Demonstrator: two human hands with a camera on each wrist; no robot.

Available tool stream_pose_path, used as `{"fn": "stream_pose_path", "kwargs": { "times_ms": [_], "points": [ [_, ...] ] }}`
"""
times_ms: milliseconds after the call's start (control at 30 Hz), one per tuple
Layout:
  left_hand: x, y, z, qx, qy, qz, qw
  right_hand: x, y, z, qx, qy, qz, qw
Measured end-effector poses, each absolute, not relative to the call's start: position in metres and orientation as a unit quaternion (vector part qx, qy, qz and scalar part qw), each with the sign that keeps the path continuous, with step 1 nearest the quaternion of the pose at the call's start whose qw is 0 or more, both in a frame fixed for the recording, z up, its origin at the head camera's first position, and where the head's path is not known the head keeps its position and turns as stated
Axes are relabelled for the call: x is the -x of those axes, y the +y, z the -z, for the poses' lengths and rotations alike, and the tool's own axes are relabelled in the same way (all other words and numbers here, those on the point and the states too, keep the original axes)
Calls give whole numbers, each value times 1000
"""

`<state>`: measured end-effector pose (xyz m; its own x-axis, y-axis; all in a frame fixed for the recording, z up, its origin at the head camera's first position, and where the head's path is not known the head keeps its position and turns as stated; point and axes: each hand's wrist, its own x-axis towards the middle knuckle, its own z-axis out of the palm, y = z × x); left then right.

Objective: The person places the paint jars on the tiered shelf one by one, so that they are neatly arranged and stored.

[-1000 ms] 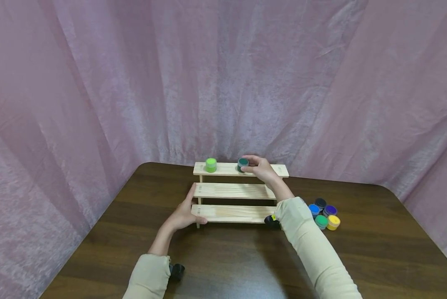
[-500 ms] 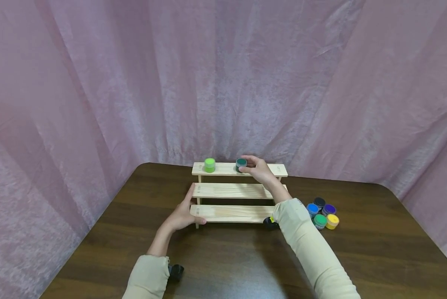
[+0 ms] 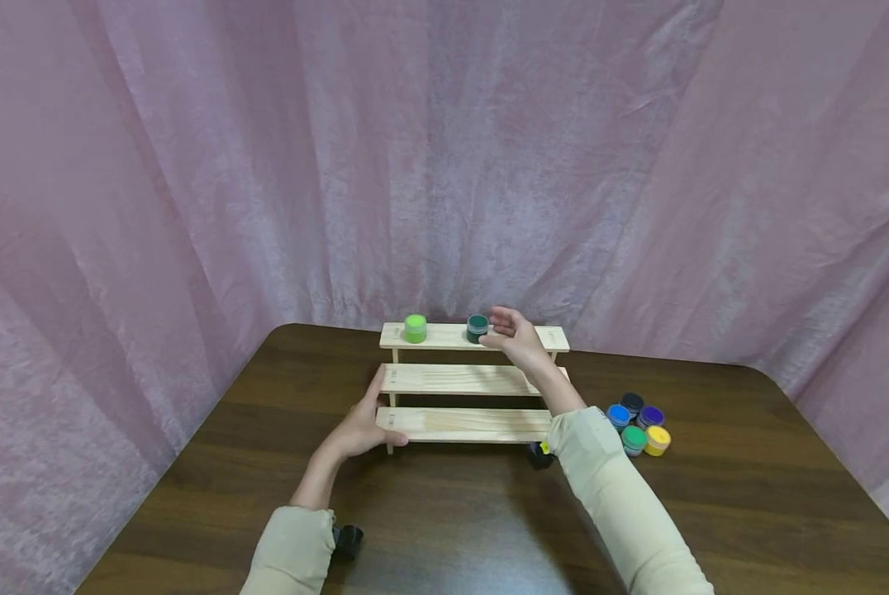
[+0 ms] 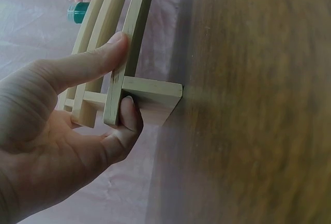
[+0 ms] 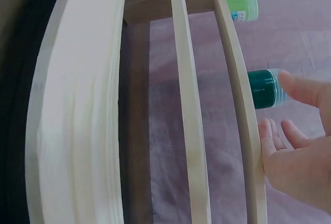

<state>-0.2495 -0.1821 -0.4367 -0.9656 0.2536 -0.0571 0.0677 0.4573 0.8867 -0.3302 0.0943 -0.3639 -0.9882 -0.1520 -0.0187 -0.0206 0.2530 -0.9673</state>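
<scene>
A three-tier wooden display stand (image 3: 463,379) stands on the table. My left hand (image 3: 357,428) holds its left end, thumb (image 4: 98,61) on the lowest plank and a curled finger (image 4: 126,125) beneath it. On the top tier sit a light green paint jar (image 3: 415,329) toward the left and a dark green paint jar (image 3: 477,330) near the middle. My right hand (image 3: 519,340) is just right of the dark green jar, its fingers spread away from it. In the right wrist view the thumb (image 5: 302,88) lies close to that jar's lid; contact is unclear.
Right of the stand, several paint jars cluster on the brown table (image 3: 742,471): black (image 3: 632,403), blue (image 3: 618,416), purple (image 3: 650,416), green (image 3: 634,440) and yellow (image 3: 658,440). A pink curtain (image 3: 444,165) hangs behind the table's back edge.
My right hand has loosened its fingers from the dark green jar and drawn slightly right. That jar stays on the top tier. My left hand keeps its hold on the stand.
</scene>
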Motion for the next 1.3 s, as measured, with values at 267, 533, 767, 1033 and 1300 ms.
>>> {"fn": "stream_pose_path", "kwargs": {
  "times_ms": [267,533,767,1033,1300],
  "points": [
    [250,-181,438,-94,851,-508,91,320,108,369,39,782,621,34],
    [253,-183,438,-89,856,-501,91,308,122,374,57,803,593,20],
    [252,-185,440,-89,858,-499,91,298,127,380,68,795,602,4],
    [252,-185,440,-86,856,-502,88,288,138,380,73,806,587,-23],
    [254,-184,440,-88,857,-501,87,275,158,379,70,806,587,-30]
  ]
}}
